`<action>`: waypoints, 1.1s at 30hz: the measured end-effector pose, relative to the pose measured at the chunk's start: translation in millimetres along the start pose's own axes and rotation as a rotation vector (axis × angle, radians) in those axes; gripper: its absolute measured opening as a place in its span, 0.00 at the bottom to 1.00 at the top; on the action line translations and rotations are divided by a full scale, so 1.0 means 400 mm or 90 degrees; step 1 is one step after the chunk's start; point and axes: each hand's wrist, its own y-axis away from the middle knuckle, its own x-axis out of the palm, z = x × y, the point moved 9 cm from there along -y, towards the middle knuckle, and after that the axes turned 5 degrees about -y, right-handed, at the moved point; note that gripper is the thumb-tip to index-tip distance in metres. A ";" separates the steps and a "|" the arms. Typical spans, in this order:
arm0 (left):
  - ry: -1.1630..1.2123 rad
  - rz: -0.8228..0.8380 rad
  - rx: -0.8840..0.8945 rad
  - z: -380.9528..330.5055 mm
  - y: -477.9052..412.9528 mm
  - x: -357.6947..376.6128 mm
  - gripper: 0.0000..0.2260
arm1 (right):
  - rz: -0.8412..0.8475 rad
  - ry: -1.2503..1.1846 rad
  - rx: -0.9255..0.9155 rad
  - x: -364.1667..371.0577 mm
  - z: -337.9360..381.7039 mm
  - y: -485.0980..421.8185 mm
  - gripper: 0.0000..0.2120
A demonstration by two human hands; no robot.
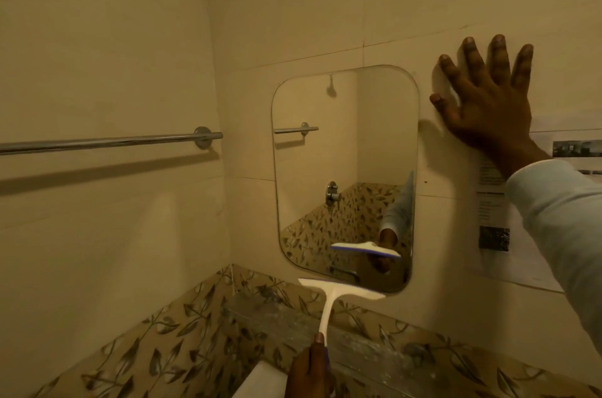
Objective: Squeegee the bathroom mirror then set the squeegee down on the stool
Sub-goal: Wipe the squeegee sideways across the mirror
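Note:
A rounded rectangular mirror (345, 169) hangs on the cream tiled wall. A white squeegee (332, 296) is held upright with its blade level at the mirror's lower edge; whether the blade touches the glass I cannot tell. My left hand (309, 371), at the bottom of the view, grips the squeegee's handle, thumb along it. My right hand (485, 98) lies flat on the wall right of the mirror, fingers spread. The mirror reflects the squeegee and a sleeve. No stool is in view.
A chrome towel bar (107, 141) runs along the left wall at mirror height. A band of leaf-patterned tiles (182, 342) and a grey ledge (293, 316) lie below the mirror. A printed paper (508, 228) is stuck to the wall at right.

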 end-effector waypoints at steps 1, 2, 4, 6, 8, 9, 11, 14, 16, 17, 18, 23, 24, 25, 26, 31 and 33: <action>0.072 0.008 -0.072 0.014 0.003 0.002 0.20 | 0.005 -0.027 -0.003 -0.007 -0.001 0.000 0.36; 0.130 -0.024 -0.152 0.025 0.010 -0.005 0.21 | 0.010 -0.057 -0.006 -0.016 -0.002 -0.001 0.36; 0.290 -0.070 -0.221 0.005 0.031 0.000 0.22 | 0.018 -0.120 0.002 -0.036 -0.002 0.008 0.36; 0.399 -0.039 -0.233 -0.040 0.049 0.016 0.22 | 0.000 -0.161 0.024 -0.062 0.010 0.038 0.35; 0.478 0.000 -0.219 -0.086 0.053 0.020 0.21 | -0.048 -0.162 0.030 -0.091 0.040 0.089 0.32; 0.521 0.021 -0.204 -0.115 0.046 0.026 0.21 | -0.070 -0.161 0.019 -0.101 0.067 0.118 0.32; 0.589 0.052 -0.151 -0.188 0.025 0.033 0.20 | -0.080 -0.135 -0.033 -0.107 0.130 0.169 0.32; 0.474 0.041 -0.053 -0.284 -0.016 -0.015 0.19 | -0.022 -0.036 -0.106 -0.097 0.173 0.195 0.32; 0.306 0.002 0.030 -0.362 -0.055 -0.085 0.23 | 0.015 0.003 -0.090 -0.098 0.145 0.179 0.32; 0.221 -0.024 0.089 -0.420 -0.075 -0.127 0.25 | 0.027 0.013 -0.065 -0.101 0.119 0.163 0.32; 0.133 -0.053 0.156 -0.491 -0.092 -0.172 0.27 | 0.035 0.017 -0.033 -0.105 0.089 0.144 0.32; -0.391 -0.220 0.448 -0.854 -0.218 -0.333 0.36 | 0.002 -0.025 0.139 -0.130 -0.054 0.053 0.31; -0.482 -0.242 0.477 -0.917 -0.244 -0.353 0.38 | -0.005 -0.027 0.157 -0.126 -0.072 0.045 0.30; -0.558 -0.259 0.503 -0.974 -0.267 -0.368 0.40 | -0.009 -0.018 0.166 -0.118 -0.082 0.041 0.31; -0.613 -0.271 0.528 -1.025 -0.285 -0.377 0.41 | -0.010 0.006 0.166 -0.106 -0.087 0.041 0.32; -0.734 -0.310 0.643 -1.195 -0.319 -0.338 0.34 | -0.025 0.069 0.152 -0.069 -0.098 0.040 0.36; -0.739 -0.286 0.662 -1.209 -0.335 -0.291 0.29 | -0.026 0.065 0.154 -0.070 -0.098 0.038 0.36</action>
